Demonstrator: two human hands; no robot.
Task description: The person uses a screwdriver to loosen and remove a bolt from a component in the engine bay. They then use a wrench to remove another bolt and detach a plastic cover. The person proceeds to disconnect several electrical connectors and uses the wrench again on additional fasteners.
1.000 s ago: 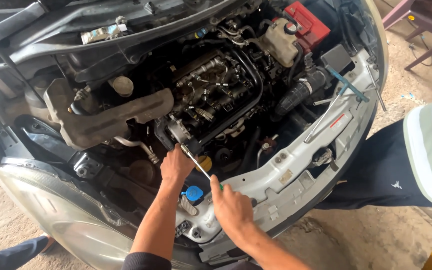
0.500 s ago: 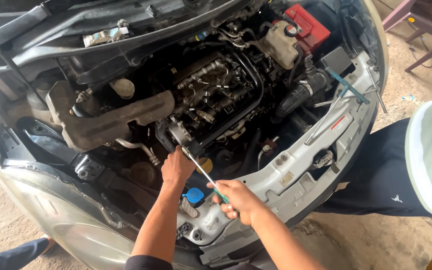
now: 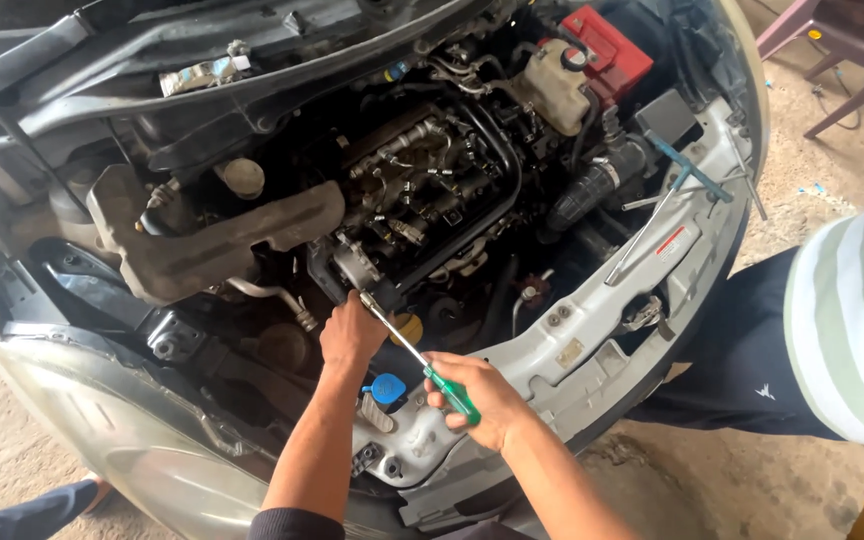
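Fingers of right hand (image 3: 480,400) clamped on green-handled ratchet (image 3: 414,357), left hand (image 3: 352,332) closed at its head.

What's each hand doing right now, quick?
Left hand: closed at the head end of the ratchet wrench, by the engine.
Right hand: grip shut on the wrench's green handle.
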